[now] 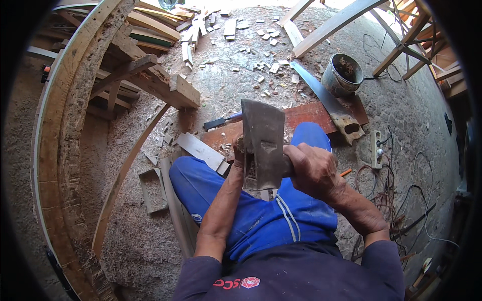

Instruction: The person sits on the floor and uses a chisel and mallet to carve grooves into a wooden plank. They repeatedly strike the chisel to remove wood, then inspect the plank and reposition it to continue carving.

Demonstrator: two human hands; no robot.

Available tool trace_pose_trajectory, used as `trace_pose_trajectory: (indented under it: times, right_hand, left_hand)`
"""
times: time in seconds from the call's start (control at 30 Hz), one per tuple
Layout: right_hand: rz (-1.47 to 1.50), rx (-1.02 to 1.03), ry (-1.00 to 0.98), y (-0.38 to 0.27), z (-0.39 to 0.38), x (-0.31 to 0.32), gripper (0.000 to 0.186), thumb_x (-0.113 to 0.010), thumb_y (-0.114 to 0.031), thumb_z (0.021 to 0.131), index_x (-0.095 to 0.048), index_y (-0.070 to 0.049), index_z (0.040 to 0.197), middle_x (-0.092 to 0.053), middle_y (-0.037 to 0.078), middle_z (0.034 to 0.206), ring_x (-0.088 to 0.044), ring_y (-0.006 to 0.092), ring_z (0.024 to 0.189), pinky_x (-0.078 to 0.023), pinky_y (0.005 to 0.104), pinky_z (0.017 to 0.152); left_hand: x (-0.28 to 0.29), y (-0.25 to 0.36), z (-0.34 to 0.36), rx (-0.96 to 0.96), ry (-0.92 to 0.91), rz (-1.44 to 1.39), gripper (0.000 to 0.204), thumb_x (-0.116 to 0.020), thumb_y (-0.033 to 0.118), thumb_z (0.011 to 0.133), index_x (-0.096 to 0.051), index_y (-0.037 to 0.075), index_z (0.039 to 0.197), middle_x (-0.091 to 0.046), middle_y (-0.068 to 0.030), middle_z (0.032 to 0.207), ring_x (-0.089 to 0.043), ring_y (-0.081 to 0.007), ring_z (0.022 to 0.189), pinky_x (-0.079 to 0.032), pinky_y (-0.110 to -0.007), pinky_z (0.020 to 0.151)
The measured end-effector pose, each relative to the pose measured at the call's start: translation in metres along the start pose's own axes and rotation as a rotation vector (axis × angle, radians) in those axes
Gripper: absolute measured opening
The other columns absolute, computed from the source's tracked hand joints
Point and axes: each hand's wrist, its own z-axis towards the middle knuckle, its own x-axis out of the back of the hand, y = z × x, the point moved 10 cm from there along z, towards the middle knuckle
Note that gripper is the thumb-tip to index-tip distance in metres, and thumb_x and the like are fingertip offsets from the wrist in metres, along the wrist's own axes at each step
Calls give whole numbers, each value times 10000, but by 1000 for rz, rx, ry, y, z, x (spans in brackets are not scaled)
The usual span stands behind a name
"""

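Note:
A dark steel axe or adze head (262, 143) is raised in front of me over my lap. My right hand (314, 170) is closed round its handle, just right of the metal head. My left hand (236, 153) is curled behind the head's left side; the head hides what it grips. Beyond my hands, a chisel (216, 123) with a blue handle rests on a reddish board (306, 115). Pale board offcuts (198, 150) lie by my left knee. A handsaw (321, 93) lies across the board's right end.
Curved timber framing (65, 150) rises on my left. A bucket (344, 74), a power strip (375, 149) and tangled cables (389, 205) are on the right. Offcuts (230, 29) and shavings cover the floor ahead. Wooden frames (351, 22) stand at the back right.

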Motion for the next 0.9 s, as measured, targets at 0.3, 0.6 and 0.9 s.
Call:
trace_pose_trajectory:
  times: [0.3, 0.6, 0.9]
  right_hand:
    - [36, -210, -355, 64, 31, -69, 206, -589, -29, 882, -477, -27, 1055, -646, 189, 848, -704, 404, 742, -571, 495, 590]
    - [-62, -258, -508, 130, 122, -79, 240, -568, -15, 878, -463, -3, 1094, -667, 261, 858, -689, 437, 853, -535, 541, 762]
    - [-28, -203, -419, 144, 185, -66, 286, -587, -48, 841, -567, 5, 1121, -697, 247, 947, -705, 407, 919, -570, 510, 766]
  left_hand:
    - [-25, -84, 21, 354, 50, -288, 341, -698, 275, 960, -615, 61, 1212, -650, -41, 1133, -619, -133, 1009, -524, -327, 853]
    - [-3, -86, 120, 360, 366, -286, 328, -765, 13, 840, -670, -1, 1154, -733, -65, 1055, -701, -164, 997, -542, -328, 913]
    - [-16, -179, 135, 925, 230, -490, 48, -732, 68, 799, -707, 36, 825, -656, -28, 684, -592, -103, 572, -452, -293, 503]
